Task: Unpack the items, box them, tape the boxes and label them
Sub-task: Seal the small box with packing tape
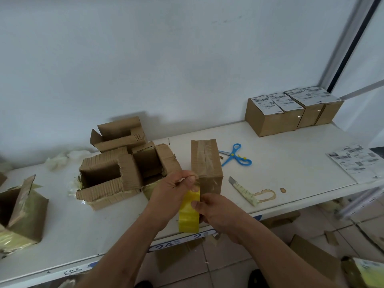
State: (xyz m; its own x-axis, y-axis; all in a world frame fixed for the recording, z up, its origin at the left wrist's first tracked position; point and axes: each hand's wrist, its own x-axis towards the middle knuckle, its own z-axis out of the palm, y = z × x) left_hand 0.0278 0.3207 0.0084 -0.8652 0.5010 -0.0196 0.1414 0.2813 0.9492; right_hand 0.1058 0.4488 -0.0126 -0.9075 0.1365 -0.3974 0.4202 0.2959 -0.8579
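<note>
At frame centre, the left hand (170, 191) pinches the tape end against a closed cardboard box (206, 166) while the right hand (216, 213) grips the yellow tape roll (189, 210); labelled boxes (291, 111) sit upper right, torn empty cartons (116, 173) left, suggesting labelling remains.

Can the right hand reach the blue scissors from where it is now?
Probably yes, but not at once. The scissors lie in the open on the table, right of the taped box, with nothing over them. But the right hand grips the yellow tape roll and must release it first.
</note>
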